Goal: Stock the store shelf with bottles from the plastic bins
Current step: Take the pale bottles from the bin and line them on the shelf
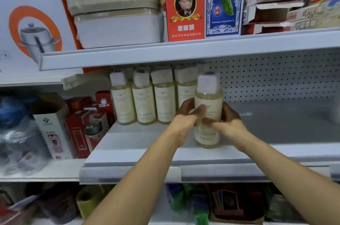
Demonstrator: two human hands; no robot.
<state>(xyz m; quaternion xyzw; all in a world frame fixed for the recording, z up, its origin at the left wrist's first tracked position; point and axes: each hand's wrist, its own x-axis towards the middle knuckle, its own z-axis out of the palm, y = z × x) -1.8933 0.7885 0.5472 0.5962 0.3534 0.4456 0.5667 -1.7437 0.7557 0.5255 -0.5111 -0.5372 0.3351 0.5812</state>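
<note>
Pale-yellow bottle (pixel 208 107), upright at frame centre over the shelf (pixel 276 127) front, is grasped by left grip (pixel 184 120) and right grip (pixel 230 126). Placing step, seemingly; next it needs sliding back beside the row of bottles (pixel 164 99).

My left hand (pixel 185 116) & right hand (pixel 228 121) grip a pale bottle (pixel 208 107) upright over the shelf (pixel 139 144), w/ four more bottles (pixel 143 99) lined up behind.

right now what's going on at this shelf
A person grips one pale bottle upright with both the left hand and the right hand, near the front of the grey shelf. Four matching bottles stand in a row behind it, to the left. Whether the held bottle rests on the shelf yet is unclear.
</note>
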